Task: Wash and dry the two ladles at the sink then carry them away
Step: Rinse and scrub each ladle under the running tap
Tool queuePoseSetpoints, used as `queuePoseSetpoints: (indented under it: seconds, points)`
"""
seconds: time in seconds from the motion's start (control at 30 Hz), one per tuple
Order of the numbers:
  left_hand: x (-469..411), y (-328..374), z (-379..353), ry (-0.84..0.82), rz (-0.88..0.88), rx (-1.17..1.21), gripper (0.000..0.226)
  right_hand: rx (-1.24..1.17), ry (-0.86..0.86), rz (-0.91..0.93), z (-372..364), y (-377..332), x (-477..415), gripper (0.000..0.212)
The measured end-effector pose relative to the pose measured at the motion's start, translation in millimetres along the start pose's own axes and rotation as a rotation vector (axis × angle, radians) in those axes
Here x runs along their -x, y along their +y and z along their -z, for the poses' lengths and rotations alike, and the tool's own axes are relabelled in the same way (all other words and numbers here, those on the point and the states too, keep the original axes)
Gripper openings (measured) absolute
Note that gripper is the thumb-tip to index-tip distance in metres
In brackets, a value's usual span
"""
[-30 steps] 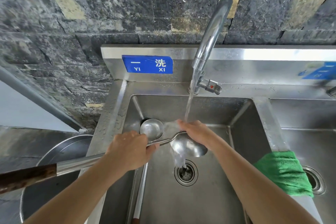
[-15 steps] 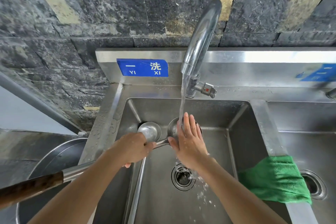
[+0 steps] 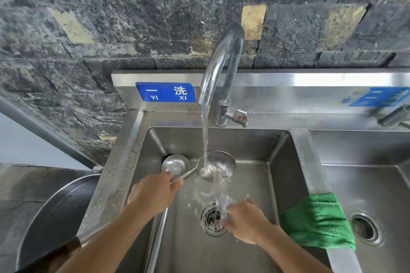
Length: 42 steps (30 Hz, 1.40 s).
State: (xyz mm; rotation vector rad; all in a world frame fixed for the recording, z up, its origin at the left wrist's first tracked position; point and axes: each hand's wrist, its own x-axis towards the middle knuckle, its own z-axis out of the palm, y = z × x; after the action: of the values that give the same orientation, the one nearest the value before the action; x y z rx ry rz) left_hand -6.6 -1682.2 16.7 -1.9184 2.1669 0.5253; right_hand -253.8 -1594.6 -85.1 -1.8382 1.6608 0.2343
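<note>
Rinsing stage, ladle 1 of 2. By my read nothing dried or carried off yet.

L→R:
- Round brushed-steel basin [image 3: 55, 217] sits outside left edge of stainless sink [image 3: 286, 162].
- Left hand [image 3: 155, 193]: fingers wrapped round shaft of long steel ladle w/ dark wooden grip [image 3: 218, 165]. Grip end juts past sink's left rim. Bowl mid-sink under tap stream [image 3: 205, 131], water splashing out of it.
- Second plain steel ladle [image 3: 175, 165] lies in sink, bowl in far-left corner, shaft along left wall. Washed or not: can't tell.
- Curved chrome tap [image 3: 221, 62] at back edge.
- Right hand [image 3: 246, 221] low, beside round perforated drain [image 3: 213, 219]. Holds nothing, fingers loosely extended in runoff, blurred.
- Fluffy green microfibre cloth [image 3: 317, 221] draped over divider on sink's right edge, prob. for drying.

Steel smooth, wet, likely slippery; cloth has soft nap.
</note>
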Motion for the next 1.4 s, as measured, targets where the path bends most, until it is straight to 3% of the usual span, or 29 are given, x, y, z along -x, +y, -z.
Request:
queuePoseSetpoints:
  seconds: [0.07, 0.3, 0.57, 0.7, 0.8, 0.9, 1.03, 1.13, 1.33, 1.4]
  points:
    - [10.4, 13.9, -6.2, 0.026, 0.018, 0.014, 0.048, -0.174, 0.015, -0.074, 3.2, 3.0, 14.6, 0.037]
    - [36.5, 68.0, -1.5, 0.141, -0.020, 0.227, 0.031, -0.547, 0.112, -0.060, 44.5, -10.9, 61.9, 0.044]
    - [69.6, 117.7, 25.1, 0.248, -0.225, 0.313, 0.035, -0.762, 0.207, -0.071, 78.1, -26.4, 123.7, 0.035]
    - [68.8, 158.4, 41.0, 0.241, -0.322, 0.368, 0.032, -0.926, 0.135, -0.075, 80.8, -39.8, 138.0, 0.040]
    - [67.9, 200.3, 54.6, 0.130, -0.347, 0.441, 0.028, -1.104, 0.146, -0.069, 78.1, -49.1, 147.3, 0.039]
    - [56.2, 242.4, 58.7, -0.047, -0.301, 0.611, 0.028, -1.357, 0.210, -0.045, 85.2, -50.7, 160.5, 0.025]
    - [44.0, 298.4, 57.7, -0.168, -0.254, 0.871, 0.031, -1.620, 0.308, -0.048, 106.0, -24.1, 193.2, 0.044]
    - [45.1, 337.9, 47.7, -0.322, -0.224, 1.092, 0.021, -1.637, 0.387, -0.131, 111.8, 9.0, 221.7, 0.051]
    - [59.7, 390.9, 18.2, -0.582, -0.107, 1.268, 0.020, -1.527, 0.478, -0.342, 113.8, 67.9, 276.0, 0.017]
    - [65.9, 399.8, 11.2, -0.688, -0.070, 1.299, 0.017, -1.460, 0.490, -0.424, 119.6, 85.4, 289.4, 0.024]
